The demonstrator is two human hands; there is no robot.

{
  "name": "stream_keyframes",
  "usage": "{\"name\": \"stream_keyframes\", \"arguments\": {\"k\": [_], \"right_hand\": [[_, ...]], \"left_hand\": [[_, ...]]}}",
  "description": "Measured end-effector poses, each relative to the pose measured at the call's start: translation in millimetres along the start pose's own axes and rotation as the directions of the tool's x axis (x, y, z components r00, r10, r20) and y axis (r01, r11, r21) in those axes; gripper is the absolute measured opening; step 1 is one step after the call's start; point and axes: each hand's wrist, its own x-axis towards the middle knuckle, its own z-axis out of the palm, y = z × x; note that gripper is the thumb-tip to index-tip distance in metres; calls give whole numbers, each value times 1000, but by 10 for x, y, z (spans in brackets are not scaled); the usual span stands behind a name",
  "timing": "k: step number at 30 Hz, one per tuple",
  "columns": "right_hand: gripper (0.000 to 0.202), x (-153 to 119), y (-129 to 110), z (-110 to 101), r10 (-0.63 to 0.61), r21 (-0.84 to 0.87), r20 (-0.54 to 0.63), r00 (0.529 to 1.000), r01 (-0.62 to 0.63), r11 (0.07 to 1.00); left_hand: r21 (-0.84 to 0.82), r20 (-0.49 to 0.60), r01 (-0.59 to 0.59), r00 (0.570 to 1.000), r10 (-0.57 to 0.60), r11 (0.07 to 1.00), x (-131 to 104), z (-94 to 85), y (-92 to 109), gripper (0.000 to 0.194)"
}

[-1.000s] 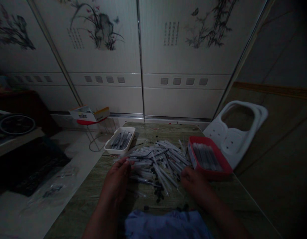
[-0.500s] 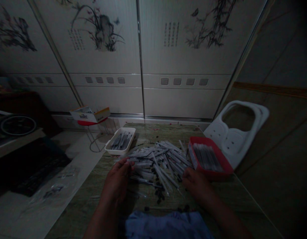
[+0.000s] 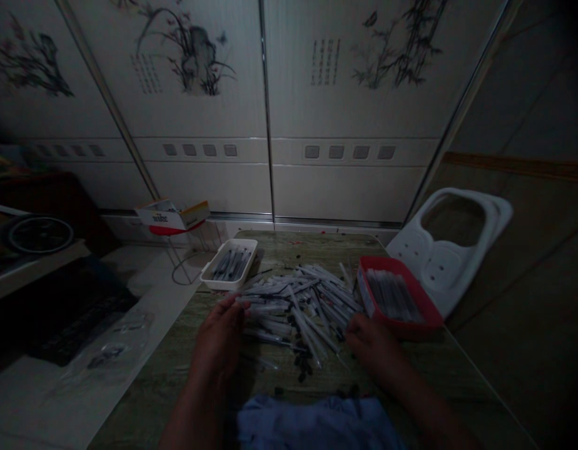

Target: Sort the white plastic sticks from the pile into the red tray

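Observation:
A heap of clear pen barrels [image 3: 312,294], some with dark parts, is spread over the table between my two hands. My left hand [image 3: 223,331] is closed at the heap's left edge, thumb and fingers together beside several barrels; what they pinch is too dark to make out. On the right side, my right hand [image 3: 370,340] has its fingers curled inward by the barrel ends, near the red box. Whatever it holds is hidden. Small black caps [image 3: 302,362] lie scattered in front of the heap.
A white tray [image 3: 206,281] with pens stands at the table's far left. The red box [image 3: 430,319], filled with barrels, sits at the right edge. Beyond are a folded white chair [image 3: 441,275] and an open carton [image 3: 169,217] on a stool. Blue cloth [image 3: 317,425] lies nearest me.
The whole view has shifted slightly. Both hands stay at nearly the same places by the heap, with only small finger movement; the barrels look unchanged.

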Motion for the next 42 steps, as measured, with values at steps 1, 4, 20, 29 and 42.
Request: {"name": "stream_keyframes", "arguments": {"k": [1,4,20,29,42], "right_hand": [[7,-7,-12,-14,7,4,6,1000,-7,1000],[8,-37,-57,-73,-8,16,8,1000,7,1000],[9,-238,-90,-457,-58,8,-35,998,59,998],[11,-246,216,-518,-38,-144,20,999,40,989],[11,-211,52,-383,18,-196,74,997,-3,981]], "left_hand": [[-6,-5,-3,1000,3,1000,-3,0,10,25],[-24,-21,-14,1000,13,1000,-6,6,32,24],[-86,5,-54,998,55,995,24,-24,16,19],[-100,-27,-70,997,67,993,29,-11,5,20],[-43,-53,-35,998,33,998,54,-18,-16,23]]}}
